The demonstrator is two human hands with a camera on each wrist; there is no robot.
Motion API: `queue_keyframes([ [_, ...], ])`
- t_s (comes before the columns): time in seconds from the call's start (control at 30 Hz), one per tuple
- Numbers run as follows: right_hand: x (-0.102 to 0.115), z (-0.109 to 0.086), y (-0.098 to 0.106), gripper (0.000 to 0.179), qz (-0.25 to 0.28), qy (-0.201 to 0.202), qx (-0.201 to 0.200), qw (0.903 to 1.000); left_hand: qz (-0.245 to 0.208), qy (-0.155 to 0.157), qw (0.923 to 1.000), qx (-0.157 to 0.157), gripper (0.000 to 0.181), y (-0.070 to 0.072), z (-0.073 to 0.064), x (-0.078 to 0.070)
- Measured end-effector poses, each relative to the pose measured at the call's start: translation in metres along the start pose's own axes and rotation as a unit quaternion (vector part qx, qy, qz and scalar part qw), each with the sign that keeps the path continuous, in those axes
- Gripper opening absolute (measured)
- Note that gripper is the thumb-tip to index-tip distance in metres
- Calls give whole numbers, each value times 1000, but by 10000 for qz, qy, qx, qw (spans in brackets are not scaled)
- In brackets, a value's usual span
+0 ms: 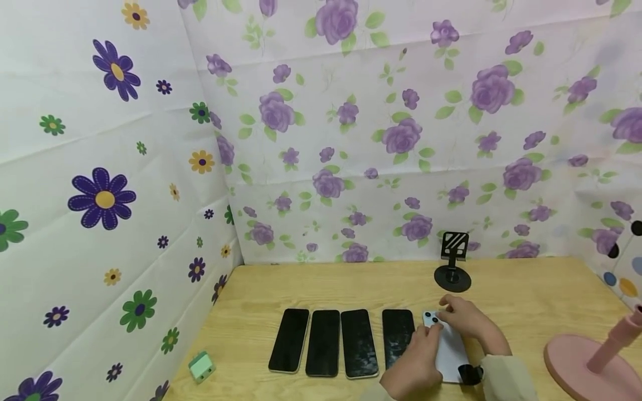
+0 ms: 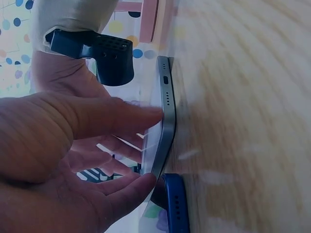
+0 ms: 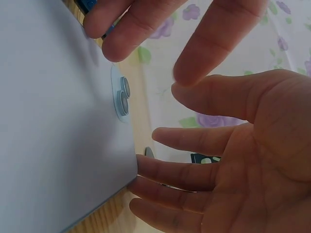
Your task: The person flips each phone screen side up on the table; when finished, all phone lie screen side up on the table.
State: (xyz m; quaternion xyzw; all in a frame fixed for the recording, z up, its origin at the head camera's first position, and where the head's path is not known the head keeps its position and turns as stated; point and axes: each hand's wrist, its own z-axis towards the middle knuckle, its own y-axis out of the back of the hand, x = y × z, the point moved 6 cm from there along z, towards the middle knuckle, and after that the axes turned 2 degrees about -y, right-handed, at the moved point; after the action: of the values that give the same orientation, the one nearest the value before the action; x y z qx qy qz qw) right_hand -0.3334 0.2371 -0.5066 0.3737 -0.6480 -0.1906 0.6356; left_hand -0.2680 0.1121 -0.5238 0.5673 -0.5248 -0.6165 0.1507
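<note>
A pale blue phone [image 1: 451, 356] lies back up, its camera lenses [image 3: 124, 99] at the far end. Over its left side is my left hand [image 1: 413, 362]; its fingertips touch the phone by the left edge, while the thumb [image 2: 112, 116] extends over the back near the charging-port end. My right hand [image 1: 466, 317] is at the far right corner, with extended fingers [image 3: 175, 172] against the edge. In the right wrist view its thumb [image 3: 214, 97] meets a left fingertip above the lenses. Neither hand's fingers curl round the phone. Whether it lies fully flat cannot be told.
Several black-screened phones [image 1: 323, 342] lie in a row to the left. Behind stands a black folding phone stand [image 1: 453, 262]. A mint green charger block [image 1: 202, 366] sits at the left, and a pink round-based stand [image 1: 577, 362] at the right. Flowered cloth [image 1: 351, 167] hangs behind the table.
</note>
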Motion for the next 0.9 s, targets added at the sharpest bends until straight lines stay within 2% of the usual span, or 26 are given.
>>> queue_keyframes([
  [0.23,0,0,-4,36,-49,-93,-5,9999,50,-123,9999,80,83,-2,-3,-1],
  [0.4,3,2,-4,35,-238,145,-87,9996,-16,-86,9999,79,80,-1,-4,-2],
  [0.53,-2,2,-3,37,-366,152,-107,9992,-52,-99,9999,121,76,-5,-4,-6],
  [0.67,-7,-1,0,44,-92,192,-58,9998,215,-205,9995,116,75,-8,-4,-11],
  [0.9,-11,-7,7,58,636,339,220,9972,536,19,9986,26,72,-6,-4,-6],
])
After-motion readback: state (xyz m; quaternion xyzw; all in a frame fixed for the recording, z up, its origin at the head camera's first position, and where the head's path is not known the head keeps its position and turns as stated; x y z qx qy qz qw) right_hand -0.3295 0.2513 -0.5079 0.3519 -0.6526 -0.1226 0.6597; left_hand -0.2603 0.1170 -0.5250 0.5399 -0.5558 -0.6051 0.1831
